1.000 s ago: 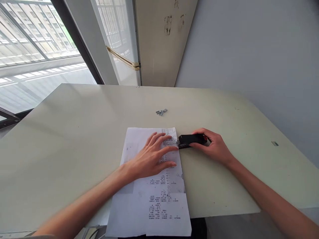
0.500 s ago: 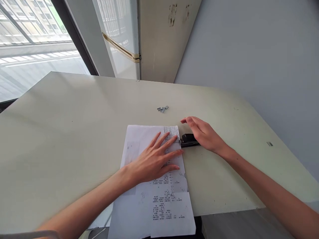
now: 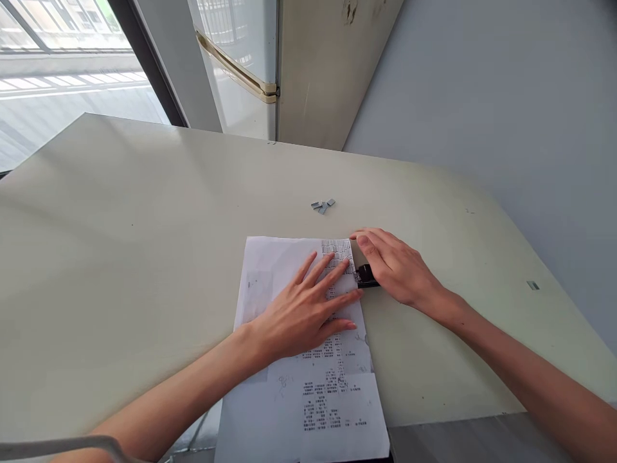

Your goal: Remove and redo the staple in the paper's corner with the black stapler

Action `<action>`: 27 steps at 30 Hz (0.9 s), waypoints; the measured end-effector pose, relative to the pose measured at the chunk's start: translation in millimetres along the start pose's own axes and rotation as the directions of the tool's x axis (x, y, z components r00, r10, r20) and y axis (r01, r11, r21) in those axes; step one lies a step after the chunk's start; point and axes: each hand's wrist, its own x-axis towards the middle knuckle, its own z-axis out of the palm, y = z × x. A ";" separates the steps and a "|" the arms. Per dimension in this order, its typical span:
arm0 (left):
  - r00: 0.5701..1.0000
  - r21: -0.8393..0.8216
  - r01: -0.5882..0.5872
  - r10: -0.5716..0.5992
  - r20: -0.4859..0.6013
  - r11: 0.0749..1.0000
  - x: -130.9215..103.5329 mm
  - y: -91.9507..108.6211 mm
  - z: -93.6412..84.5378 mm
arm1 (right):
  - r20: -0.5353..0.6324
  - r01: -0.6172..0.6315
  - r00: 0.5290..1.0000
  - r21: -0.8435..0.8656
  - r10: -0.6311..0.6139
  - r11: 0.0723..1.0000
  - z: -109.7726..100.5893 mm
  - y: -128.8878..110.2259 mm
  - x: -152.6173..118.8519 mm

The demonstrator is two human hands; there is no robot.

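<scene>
My left hand (image 3: 308, 305) lies flat with spread fingers on several printed sheets of paper (image 3: 289, 418), which overhang the table's near edge. A black stapler (image 3: 367, 276) sits at the right edge of the paper, its front end against the sheets near their far corner. Over the stapler's top rests my right hand (image 3: 402, 267), fingers stretched forward and not wrapped round it. It hides most of the stapler's body, and its fingertips come close to the paper's far right corner.
Several small strips of staples (image 3: 322, 206) lie beyond the paper on the pale table (image 3: 168, 193). A small marked spot or label (image 3: 533, 285) is near the right edge. Behind the table stand a fridge (image 3: 328, 71) and a grey wall (image 3: 496, 83).
My right hand has come down over the stapler and covers more of it. My left hand stays flat on the paper. The view has shifted slightly.
</scene>
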 end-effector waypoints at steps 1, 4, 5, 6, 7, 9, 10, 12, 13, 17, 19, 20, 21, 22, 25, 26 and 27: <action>1.000 0.003 -0.001 0.001 0.002 1.000 0.0 0.4 -0.1 | 0.004 -0.004 1.000 -0.009 0.004 1.000 0.4 -0.6 0.5; 1.000 0.011 -0.001 0.001 0.008 1.000 -0.1 0.9 0.1 | 0.010 -0.016 1.000 -0.028 0.016 0.999 1.0 -1.2 1.8; 1.000 0.014 -0.001 0.001 0.009 1.000 -0.2 0.9 0.4 | 0.011 -0.018 1.000 -0.036 0.018 0.999 1.0 -1.2 2.0; 1.000 0.015 0.001 -0.001 0.009 1.000 -0.2 0.9 0.8 | 0.012 -0.018 1.000 -0.043 0.018 0.999 0.9 -1.3 2.2; 1.000 0.014 0.002 -0.002 0.007 1.000 -0.2 0.9 1.2 | 0.013 -0.017 1.000 -0.051 0.018 0.999 0.8 -1.4 2.2; 1.000 0.012 0.005 -0.005 0.001 1.000 0.0 1.1 2.0 | 0.016 -0.018 1.000 -0.062 0.019 0.998 0.5 -1.8 2.2; 1.000 0.011 0.006 -0.006 -0.001 1.000 0.1 1.3 2.4 | 0.019 -0.021 1.000 -0.063 0.022 0.998 0.3 -2.0 2.2; 1.000 0.008 0.008 -0.008 -0.002 1.000 0.4 1.6 2.8 | 0.025 -0.030 0.999 -0.056 0.031 0.998 -0.1 -2.3 2.0; 1.000 0.007 0.009 -0.009 -0.002 1.000 0.4 1.8 3.0 | 0.026 -0.033 0.999 -0.051 0.034 0.998 -0.3 -2.4 2.0; 1.000 0.000 0.012 -0.012 -0.013 1.000 0.2 2.4 3.6 | 0.013 -0.030 0.999 -0.026 0.030 0.999 -1.2 -1.8 1.5; 1.000 -0.006 0.014 -0.014 -0.018 1.000 -0.1 2.5 3.9 | 0.012 -0.027 1.000 -0.011 0.027 1.000 -1.5 -1.4 1.4; 1.000 -0.008 0.014 -0.014 -0.019 1.000 -0.2 2.5 4.0 | 0.013 -0.027 1.000 -0.006 0.027 1.000 -1.5 -1.2 1.4; 1.000 -0.008 0.013 -0.013 -0.018 1.000 -0.2 2.5 4.1 | 0.015 -0.029 0.999 -0.005 0.029 1.000 -1.4 -1.0 1.4; 1.000 -0.006 0.012 -0.012 -0.016 1.000 -0.2 2.5 4.3 | 0.015 -0.031 0.999 -0.008 0.031 0.999 -1.3 -1.1 1.4; 1.000 0.005 0.010 -0.010 -0.009 1.000 0.1 2.5 5.0 | 0.020 -0.037 0.999 -0.033 0.037 0.999 -0.5 -2.2 1.4; 1.000 0.008 0.010 -0.010 -0.008 1.000 0.2 2.5 5.3 | 0.024 -0.040 0.999 -0.042 0.041 0.998 -0.2 -2.9 1.5; 1.000 0.009 0.010 -0.010 -0.010 1.000 0.2 2.4 5.8 | 0.027 -0.042 0.999 -0.052 0.044 0.998 0.1 -3.8 1.5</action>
